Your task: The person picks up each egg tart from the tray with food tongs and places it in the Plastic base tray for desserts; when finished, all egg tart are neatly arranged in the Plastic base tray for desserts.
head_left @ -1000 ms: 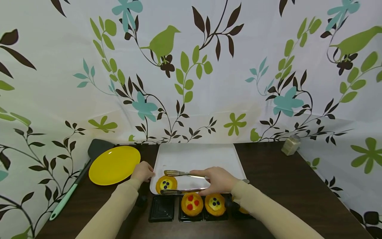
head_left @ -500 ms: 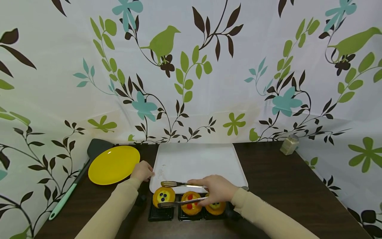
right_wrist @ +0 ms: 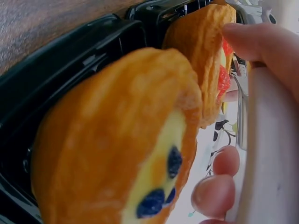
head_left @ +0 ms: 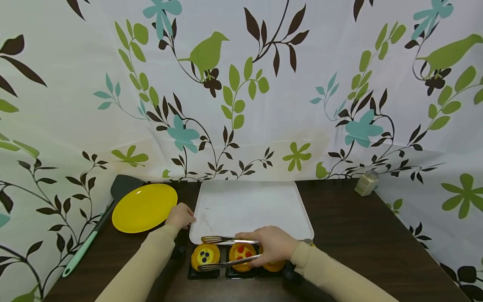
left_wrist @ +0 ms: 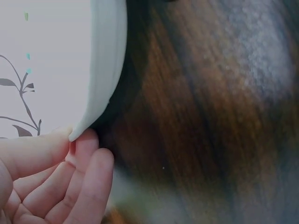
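My left hand [head_left: 181,216] pinches the left edge of a white tray [head_left: 249,205]; in the left wrist view, thumb and finger meet on its corner rim [left_wrist: 105,88]. My right hand [head_left: 275,246] holds metal tongs [head_left: 212,239], their two arms spread apart. Between the tong tips sits a blueberry-topped tart [head_left: 205,254], over the leftmost black container [head_left: 194,274]. To its right, a tart with red fruit [head_left: 243,249] sits in another container, partly behind the lower tong arm. A second blueberry tart [right_wrist: 112,135] fills the right wrist view, mostly hidden by my hand in the head view.
A yellow plate [head_left: 145,208] stands at the left, with a spatula [head_left: 92,237] beside it. At the back right is a small shaker jar [head_left: 366,183]. A patterned cloth [head_left: 264,92] rises behind the dark table [head_left: 347,222].
My right hand has brought the tongs and the blueberry tart from the tray's front left corner toward me, over the leftmost container. The left hand has stayed on the tray edge.
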A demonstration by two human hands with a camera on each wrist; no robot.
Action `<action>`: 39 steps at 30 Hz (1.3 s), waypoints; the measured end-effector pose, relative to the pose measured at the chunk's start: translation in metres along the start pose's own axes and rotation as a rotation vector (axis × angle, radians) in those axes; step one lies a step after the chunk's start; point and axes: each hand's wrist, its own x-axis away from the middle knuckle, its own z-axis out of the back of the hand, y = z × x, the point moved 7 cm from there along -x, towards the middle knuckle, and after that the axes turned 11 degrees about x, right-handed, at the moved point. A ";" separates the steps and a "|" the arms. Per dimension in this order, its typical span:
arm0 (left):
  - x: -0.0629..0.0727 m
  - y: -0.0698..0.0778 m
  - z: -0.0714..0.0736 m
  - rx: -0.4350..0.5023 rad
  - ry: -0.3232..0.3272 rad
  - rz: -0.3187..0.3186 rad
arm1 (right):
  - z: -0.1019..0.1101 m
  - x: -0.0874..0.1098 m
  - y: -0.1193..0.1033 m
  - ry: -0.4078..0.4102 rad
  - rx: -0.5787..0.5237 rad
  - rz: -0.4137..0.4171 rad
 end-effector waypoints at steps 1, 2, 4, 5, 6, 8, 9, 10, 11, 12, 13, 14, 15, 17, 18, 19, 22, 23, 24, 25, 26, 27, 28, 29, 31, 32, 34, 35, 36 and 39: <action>0.000 -0.001 0.000 0.001 0.001 0.003 | 0.000 0.000 0.000 0.002 0.002 0.002; -0.001 -0.001 0.000 0.002 0.001 0.008 | 0.000 0.000 0.000 0.004 0.005 0.004; -0.002 -0.001 -0.001 0.003 -0.001 0.013 | 0.000 0.001 0.000 0.008 0.006 0.007; -0.002 -0.002 -0.001 0.004 -0.002 0.017 | 0.000 0.001 0.000 0.009 0.005 0.007; -0.002 -0.001 -0.001 0.005 -0.002 0.020 | 0.000 0.001 -0.001 0.010 0.006 0.008; -0.002 -0.001 -0.001 0.003 -0.002 0.024 | 0.000 0.000 -0.001 0.009 0.003 0.008; -0.002 -0.001 -0.001 0.002 -0.001 0.024 | 0.000 0.000 -0.001 0.007 0.004 0.007; -0.002 -0.001 -0.001 0.004 0.000 0.025 | 0.000 0.000 -0.001 0.005 0.004 0.007; -0.002 -0.002 -0.001 0.003 0.001 0.025 | 0.000 0.000 -0.001 0.004 0.006 0.006; -0.001 -0.002 -0.001 0.005 0.003 0.026 | 0.000 -0.001 -0.001 0.004 0.009 0.006; -0.002 -0.002 -0.001 0.005 0.003 0.024 | 0.000 -0.001 -0.001 0.003 0.009 0.006; -0.001 -0.002 -0.001 0.006 0.004 0.022 | 0.000 -0.001 0.000 0.002 0.011 0.005; -0.001 -0.002 -0.001 0.007 0.005 0.020 | -0.001 -0.001 0.000 0.002 0.013 0.005; -0.001 -0.002 -0.001 0.007 0.006 0.015 | -0.001 -0.001 0.000 0.002 0.017 0.007; -0.001 -0.002 -0.001 0.008 0.007 0.013 | -0.001 0.000 0.001 0.003 0.017 0.009; -0.001 -0.003 -0.001 0.007 0.007 0.010 | 0.000 0.000 0.001 0.003 0.015 0.008; -0.002 -0.003 -0.001 0.012 0.009 0.009 | 0.002 0.001 0.002 0.010 -0.003 0.002; -0.002 -0.003 -0.001 0.013 0.009 0.008 | 0.003 0.002 0.002 0.016 -0.014 -0.001; -0.002 -0.002 -0.001 0.014 0.009 0.006 | 0.005 0.003 0.002 0.022 -0.024 -0.004; -0.002 -0.002 -0.001 0.016 0.009 0.006 | 0.007 0.004 0.002 0.027 -0.033 -0.007; -0.002 -0.001 0.000 0.017 0.009 0.004 | 0.009 0.005 0.002 0.033 -0.044 -0.008; -0.002 -0.001 0.000 0.017 0.008 0.004 | 0.011 0.006 0.002 0.038 -0.052 -0.012; -0.002 -0.001 0.000 0.015 0.008 0.002 | 0.012 0.007 0.002 0.042 -0.059 -0.014; -0.002 -0.001 0.000 0.016 0.008 0.001 | 0.014 0.008 0.002 0.045 -0.066 -0.018; -0.001 -0.001 0.000 0.013 0.007 0.003 | 0.015 0.011 0.004 0.045 -0.080 -0.037; -0.001 0.000 0.000 0.010 0.006 0.002 | 0.015 0.013 0.005 0.050 -0.083 -0.051; -0.001 -0.001 0.000 0.011 0.004 0.006 | 0.016 0.016 0.009 0.064 -0.087 -0.086; 0.000 -0.001 0.000 0.010 0.002 0.006 | 0.017 0.018 0.011 0.075 -0.087 -0.105; 0.000 -0.001 0.000 0.008 0.000 0.006 | 0.017 0.020 0.013 0.090 -0.084 -0.125; 0.000 -0.001 0.000 0.014 -0.004 0.005 | 0.022 0.028 0.021 0.142 -0.082 -0.182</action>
